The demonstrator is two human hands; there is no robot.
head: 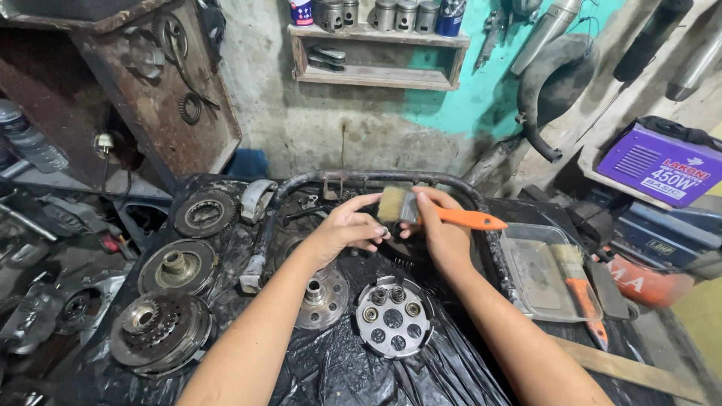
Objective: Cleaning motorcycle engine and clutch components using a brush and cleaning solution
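The right hand (444,237) has its grip clenched on an orange-handled brush (421,210) above the black-covered desk (451,368). The left hand (346,225) pinches something small at the bristles, mostly hidden by its fingers and too small to identify.

Orange-handled paintbrush (432,213), level, bristles leftward

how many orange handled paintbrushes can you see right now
2. One paintbrush is gripped in the right hand, beside the left hand. The other brush lies across the clear plastic tray on the right.
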